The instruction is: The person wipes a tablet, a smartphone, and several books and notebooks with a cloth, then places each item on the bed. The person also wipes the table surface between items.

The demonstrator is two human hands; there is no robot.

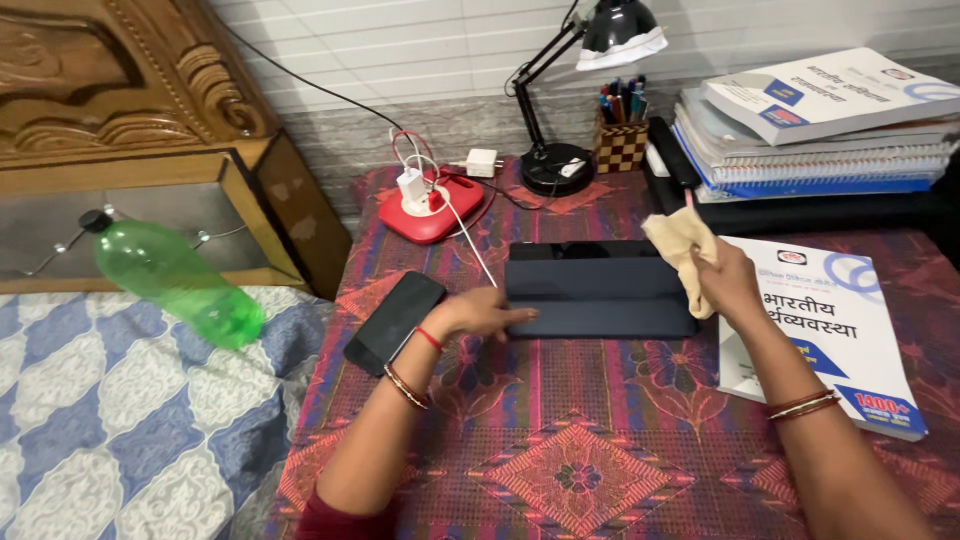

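A dark tablet in a folded cover [600, 288] lies flat on the patterned tablecloth [580, 440]. My left hand [482, 313] rests with its fingers flat on the tablet's left edge and holds nothing. My right hand [728, 280] is closed around a crumpled beige cloth [680, 245], held just above the tablet's right end. A black phone [394, 322] lies left of my left wrist.
A white book [835, 335] lies under my right forearm. At the back stand a red power strip [432, 208] with a white charger, a black desk lamp [555, 165], a pen holder [620, 140] and stacked books [820, 125]. A green bottle [170, 275] lies on the bed at left.
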